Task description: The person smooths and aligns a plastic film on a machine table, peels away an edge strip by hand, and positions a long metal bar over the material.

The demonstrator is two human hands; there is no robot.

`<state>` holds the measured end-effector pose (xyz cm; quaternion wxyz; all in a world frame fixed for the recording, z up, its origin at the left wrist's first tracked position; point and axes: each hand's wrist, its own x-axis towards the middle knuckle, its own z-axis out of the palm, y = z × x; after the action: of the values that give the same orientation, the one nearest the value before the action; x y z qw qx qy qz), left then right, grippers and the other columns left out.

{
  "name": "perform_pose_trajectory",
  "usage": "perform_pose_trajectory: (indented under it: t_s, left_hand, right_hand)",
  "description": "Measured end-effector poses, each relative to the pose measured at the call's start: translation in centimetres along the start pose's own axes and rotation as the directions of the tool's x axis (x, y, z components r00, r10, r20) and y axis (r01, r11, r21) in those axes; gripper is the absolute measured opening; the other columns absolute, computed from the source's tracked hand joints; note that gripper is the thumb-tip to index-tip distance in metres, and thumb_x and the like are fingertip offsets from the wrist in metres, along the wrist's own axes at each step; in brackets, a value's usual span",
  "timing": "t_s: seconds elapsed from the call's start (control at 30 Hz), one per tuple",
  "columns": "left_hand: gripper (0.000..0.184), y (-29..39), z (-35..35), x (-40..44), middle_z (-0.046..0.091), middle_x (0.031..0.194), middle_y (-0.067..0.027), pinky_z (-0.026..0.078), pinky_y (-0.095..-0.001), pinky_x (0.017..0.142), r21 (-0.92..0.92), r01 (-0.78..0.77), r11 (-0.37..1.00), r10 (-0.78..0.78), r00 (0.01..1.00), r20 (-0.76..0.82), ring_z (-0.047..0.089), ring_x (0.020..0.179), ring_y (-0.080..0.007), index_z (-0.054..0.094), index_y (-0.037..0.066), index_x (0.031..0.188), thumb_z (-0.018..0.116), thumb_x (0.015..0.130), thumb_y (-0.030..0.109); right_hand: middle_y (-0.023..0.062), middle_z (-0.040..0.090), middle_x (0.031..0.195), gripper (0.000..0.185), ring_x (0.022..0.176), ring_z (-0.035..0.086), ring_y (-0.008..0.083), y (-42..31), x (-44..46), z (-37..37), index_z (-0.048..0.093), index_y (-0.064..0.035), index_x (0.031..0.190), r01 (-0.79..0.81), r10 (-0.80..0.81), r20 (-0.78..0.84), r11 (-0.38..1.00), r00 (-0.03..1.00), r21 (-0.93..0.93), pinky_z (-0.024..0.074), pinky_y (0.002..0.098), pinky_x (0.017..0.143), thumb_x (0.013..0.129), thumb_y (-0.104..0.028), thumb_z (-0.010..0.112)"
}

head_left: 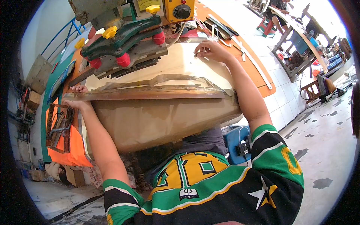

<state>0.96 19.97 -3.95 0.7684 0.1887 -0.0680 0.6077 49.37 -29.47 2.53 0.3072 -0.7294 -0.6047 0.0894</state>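
Observation:
My left hand (78, 96) is closed round the left end of a long flat brownish strip (157, 94), which lies across a translucent brown sheet (161, 123). That sheet hangs over the near edge of the worktop toward my lap. My right hand (210, 51) is over the pale surface (183, 56) at the far right, its thumb and fingers pinched together. A small dark bit shows at the fingertips, too small to name. Between and above my hands stands a press head (131, 60) with a green frame, yellow knobs and red cylinders.
A yellow control box (179, 11) with a dial sits at the top. Metal rulers (255, 67) and strips lie on the orange table (267, 89) at right. A rusty metal frame (60, 127) rests on orange sheets (71, 150) at left. Another person (278, 13) sits far back right.

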Motion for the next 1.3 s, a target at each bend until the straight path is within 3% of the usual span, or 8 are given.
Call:
perform_pose_trajectory:
  t_s: [0.1,0.17,0.27,0.47,0.73,0.87,1.03,1.3]
  left_hand:
    - [0.077,-0.2,0.7,-0.4,0.055,0.092,-0.0073,0.043,-0.0331,0.066,0.002,0.002,1.000,-0.002,1.000,0.023,0.052,0.075,-0.0177,0.059,0.003,0.106,0.052,0.086,0.077]
    - [0.096,-0.5,1.9,-0.9,0.053,0.083,-0.0037,0.040,-0.0308,0.064,0.080,-0.022,0.997,0.029,0.996,-0.080,0.050,0.069,-0.0145,0.058,0.005,0.104,0.025,0.088,0.093]
    - [0.095,-0.1,1.2,-0.6,0.054,0.083,-0.0036,0.041,-0.0307,0.065,0.022,0.042,0.999,-0.042,0.999,0.024,0.051,0.069,-0.0144,0.058,0.005,0.104,0.024,0.089,0.092]
    - [0.095,-0.1,1.1,-0.5,0.054,0.083,-0.0030,0.040,-0.0310,0.065,0.003,0.043,0.999,-0.043,0.999,-0.002,0.051,0.068,-0.0143,0.058,0.005,0.104,0.025,0.089,0.092]
    - [0.095,-0.5,2.1,-1.0,0.054,0.082,-0.0029,0.040,-0.0311,0.064,0.024,0.018,1.000,-0.017,0.999,-0.050,0.050,0.068,-0.0143,0.059,0.005,0.104,0.025,0.089,0.093]
    - [0.091,-0.6,2.1,-1.1,0.054,0.081,-0.0026,0.039,-0.0308,0.064,0.019,0.018,1.000,-0.017,0.999,-0.051,0.050,0.068,-0.0141,0.059,0.006,0.104,0.027,0.091,0.090]
    - [0.090,-0.6,1.9,-1.0,0.053,0.083,-0.0031,0.039,-0.0313,0.065,0.041,0.005,0.999,-0.002,0.998,-0.067,0.049,0.069,-0.0143,0.059,0.005,0.104,0.026,0.093,0.088]
    - [0.091,-0.5,1.5,-0.8,0.052,0.084,-0.0037,0.037,-0.0323,0.065,0.050,-0.001,0.999,0.005,0.998,-0.066,0.046,0.069,-0.0154,0.059,0.003,0.103,0.026,0.094,0.087]
  right_hand:
    - [0.0103,0.074,0.105,0.020,0.098,0.069,0.0269,-0.4,0.0,0.0,0.079,-0.0098,0.110,-0.013,0.012,-0.011,0.999,1.000,-0.039,0.0537,0.0401,0.089,0.093,-0.020,0.074]
    - [0.0105,0.073,0.105,0.020,0.098,0.069,0.0273,0.1,-0.1,0.0,0.079,-0.0101,0.110,0.030,-0.031,-0.024,0.999,0.999,-0.046,0.0537,0.0404,0.088,0.094,-0.020,0.074]
    - [0.0108,0.072,0.105,0.020,0.099,0.068,0.0275,-0.3,-0.2,-0.3,0.079,-0.0107,0.110,0.006,-0.006,-0.001,0.999,1.000,-0.044,0.0533,0.0403,0.089,0.094,-0.021,0.074]
    - [0.0104,0.070,0.105,0.019,0.102,0.067,0.0279,0.7,-0.3,-0.2,0.080,-0.0116,0.108,0.018,-0.020,-0.034,0.998,0.999,-0.052,0.0519,0.0403,0.093,0.093,-0.022,0.075]
    - [0.0081,0.070,0.121,0.013,0.131,0.054,0.0291,1.1,-0.3,0.2,0.080,-0.0124,0.101,0.102,-0.133,-0.138,0.972,0.982,-0.212,0.0400,0.0481,0.111,0.091,-0.021,0.076]
    - [0.0089,0.071,0.122,0.013,0.125,0.059,0.0289,1.4,-0.2,0.0,0.079,-0.0110,0.100,0.168,-0.233,-0.161,0.926,0.959,-0.338,0.0444,0.0461,0.107,0.092,-0.021,0.076]
    - [0.0098,0.074,0.108,0.015,0.102,0.069,0.0289,2.3,0.1,-0.1,0.079,-0.0089,0.102,0.117,-0.131,-0.081,0.980,0.988,-0.158,0.0531,0.0419,0.093,0.092,-0.020,0.075]
    - [0.0117,0.072,0.100,0.015,0.096,0.069,0.0297,0.6,-0.2,-0.6,0.077,-0.0062,0.100,0.011,-0.025,-0.043,0.957,0.999,-0.290,0.0544,0.0424,0.087,0.090,-0.017,0.074]
